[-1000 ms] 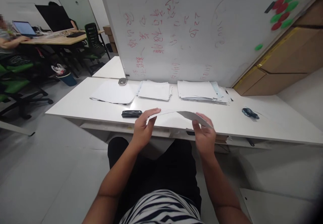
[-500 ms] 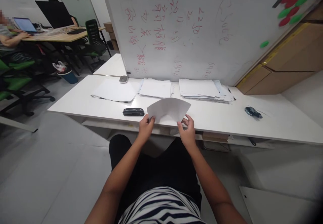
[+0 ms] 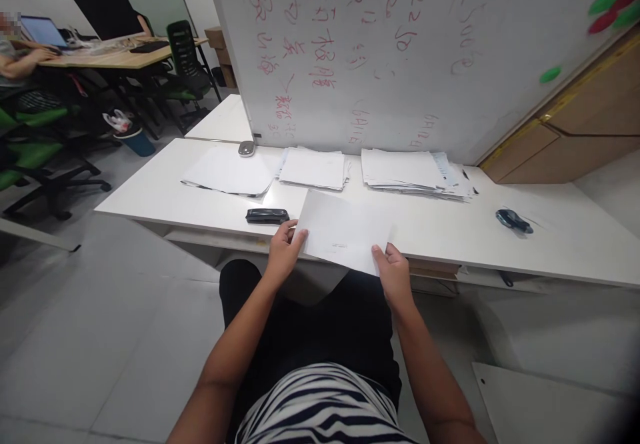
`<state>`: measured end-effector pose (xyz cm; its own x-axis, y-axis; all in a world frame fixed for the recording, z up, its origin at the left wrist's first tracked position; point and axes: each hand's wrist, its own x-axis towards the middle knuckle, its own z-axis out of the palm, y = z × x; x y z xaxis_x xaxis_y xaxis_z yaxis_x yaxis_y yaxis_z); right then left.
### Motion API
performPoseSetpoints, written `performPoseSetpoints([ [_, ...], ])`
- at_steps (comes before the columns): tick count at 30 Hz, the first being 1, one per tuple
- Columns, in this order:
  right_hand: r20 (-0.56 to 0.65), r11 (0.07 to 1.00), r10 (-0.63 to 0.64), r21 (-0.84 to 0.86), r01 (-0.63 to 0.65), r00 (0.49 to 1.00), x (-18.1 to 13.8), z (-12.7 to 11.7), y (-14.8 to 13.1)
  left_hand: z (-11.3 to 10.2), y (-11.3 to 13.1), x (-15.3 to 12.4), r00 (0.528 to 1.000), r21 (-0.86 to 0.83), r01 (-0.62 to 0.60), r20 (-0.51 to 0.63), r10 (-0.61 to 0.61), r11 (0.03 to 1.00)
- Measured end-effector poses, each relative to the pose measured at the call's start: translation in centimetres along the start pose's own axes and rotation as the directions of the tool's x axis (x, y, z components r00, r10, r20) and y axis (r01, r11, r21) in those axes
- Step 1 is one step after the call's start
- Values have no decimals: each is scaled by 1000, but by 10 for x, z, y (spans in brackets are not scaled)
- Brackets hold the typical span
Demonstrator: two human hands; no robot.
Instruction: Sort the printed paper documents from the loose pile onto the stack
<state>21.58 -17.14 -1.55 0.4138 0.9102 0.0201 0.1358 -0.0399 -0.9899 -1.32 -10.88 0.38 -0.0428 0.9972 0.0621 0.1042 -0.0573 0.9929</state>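
Observation:
A white sheet of paper (image 3: 345, 227) lies nearly flat between my hands at the desk's front edge, with a small printed mark near its lower side; whether it is one sheet or several I cannot tell. My left hand (image 3: 287, 249) pinches its left edge, thumb on top. At the lower right corner, my right hand (image 3: 393, 267) grips the paper with the thumb above and fingers beneath. A black stapler (image 3: 267, 216) rests on the desk just beyond my left hand. Behind the paper lie a middle paper stack (image 3: 313, 168) and a thicker right stack (image 3: 405, 172).
Loose sheets (image 3: 227, 172) lie at the left of the white desk (image 3: 145, 194), by a computer mouse (image 3: 247, 149). A dark blue object (image 3: 513, 221) sits at the right. A whiteboard (image 3: 320, 51) stands behind, cardboard boxes (image 3: 590, 97) beside it. A person (image 3: 20, 61) sits far left.
The paper has gone from bowed upward to nearly flat and tilted. My right hand has moved right and slightly down; my left hand has shifted slightly left. The view has shifted a little.

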Motion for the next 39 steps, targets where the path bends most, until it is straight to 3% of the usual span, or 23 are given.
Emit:
performPoseSetpoints([
  [3, 71, 952, 166, 248, -179, 984, -5, -7, 7, -10, -3, -4, 1000, 94, -18, -12, 20, 995],
  [5, 73, 918, 243, 303, -254, 967, -7, -11, 12, -20, -4, -2, 989, 263, -112, -61, 132, 958],
  [7, 67, 899, 285, 326, -291, 956, -9, -13, 16, -31, -5, 6, 950, 470, -240, -65, 304, 850],
  [9, 68, 888, 307, 338, -311, 949, -10, -13, 17, -44, -7, 21, 892, 651, -337, -11, 452, 680],
  [11, 87, 877, 328, 341, -337, 941, -12, -11, 16, -58, -11, 39, 859, 763, -372, 67, 508, 528],
  [13, 121, 870, 348, 326, -369, 930, -14, -7, 12, -70, -18, 58, 865, 803, -383, 138, 483, 457],
  [17, 190, 867, 348, 308, -392, 918, -18, 3, 6, -83, -31, 80, 911, 773, -363, 178, 371, 520],
  [24, 243, 880, 295, 307, -362, 924, -17, 16, 6, -87, -28, 81, 932, 706, -340, 167, 321, 621],
  [39, 273, 896, 267, 282, -343, 924, -12, 26, 3, -91, -25, 80, 937, 688, -343, 199, 289, 640],
])
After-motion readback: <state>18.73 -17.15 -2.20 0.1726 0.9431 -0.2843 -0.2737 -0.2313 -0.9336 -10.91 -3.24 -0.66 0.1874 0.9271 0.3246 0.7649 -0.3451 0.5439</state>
